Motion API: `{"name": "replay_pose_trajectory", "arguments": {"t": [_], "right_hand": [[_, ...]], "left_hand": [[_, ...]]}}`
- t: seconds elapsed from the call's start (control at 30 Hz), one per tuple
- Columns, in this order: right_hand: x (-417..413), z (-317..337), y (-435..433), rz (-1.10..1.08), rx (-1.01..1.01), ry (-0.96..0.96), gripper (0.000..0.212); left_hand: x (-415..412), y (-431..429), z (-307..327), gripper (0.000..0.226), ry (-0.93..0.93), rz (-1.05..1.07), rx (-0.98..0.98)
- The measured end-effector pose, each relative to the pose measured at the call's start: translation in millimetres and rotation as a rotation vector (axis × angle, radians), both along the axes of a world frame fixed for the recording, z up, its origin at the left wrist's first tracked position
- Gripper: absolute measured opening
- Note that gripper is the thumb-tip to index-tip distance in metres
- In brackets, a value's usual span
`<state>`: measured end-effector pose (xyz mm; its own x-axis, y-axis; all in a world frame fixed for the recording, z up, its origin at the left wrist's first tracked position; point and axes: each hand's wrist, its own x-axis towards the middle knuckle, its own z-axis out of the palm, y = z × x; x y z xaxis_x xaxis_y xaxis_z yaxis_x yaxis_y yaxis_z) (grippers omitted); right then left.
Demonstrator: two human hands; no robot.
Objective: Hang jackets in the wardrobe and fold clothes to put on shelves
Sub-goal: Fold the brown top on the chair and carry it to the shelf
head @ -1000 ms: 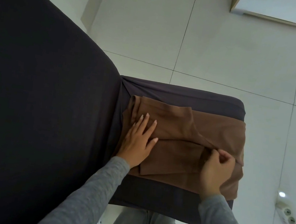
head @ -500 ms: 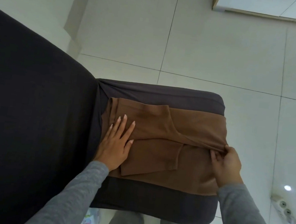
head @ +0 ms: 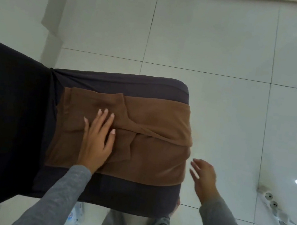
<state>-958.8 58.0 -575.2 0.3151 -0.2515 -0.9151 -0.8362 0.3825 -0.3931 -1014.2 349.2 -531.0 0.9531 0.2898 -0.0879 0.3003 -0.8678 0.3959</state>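
A person in grey sleeves leans over a brown garment [head: 150,131] lying partly folded on the dark-covered seat [head: 114,193] of a chair, its cloth spanning the seat from the backrest [head: 8,112] to the far right edge, where it drapes slightly over. The left hand [head: 96,143] lies flat on the garment's left half, fingers straight and slightly spread, pressing the fabric and gripping nothing. The right hand [head: 204,178], blurred, hovers just beside the seat's right edge with fingers loosely extended, holding nothing and clear of the cloth. A sleeve fold crosses the garment's middle. White floor tiles [head: 209,45] surround the chair, and a white power strip [head: 272,201] lies at right.
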Motion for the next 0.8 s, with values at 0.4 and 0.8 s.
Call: {"name": "replay_pose_trajectory", "arguments": {"t": [0.4,0.8], "right_hand": [[-11,-79,-8,0.010,0.329,0.213,0.033],[4,-98,-60,-0.652,0.528,0.059,0.046]], "left_hand": [[82,-173,-27,0.044,0.187,-0.517,0.139],[123,-239,-66,0.050,0.646,-0.625,0.359]]}}
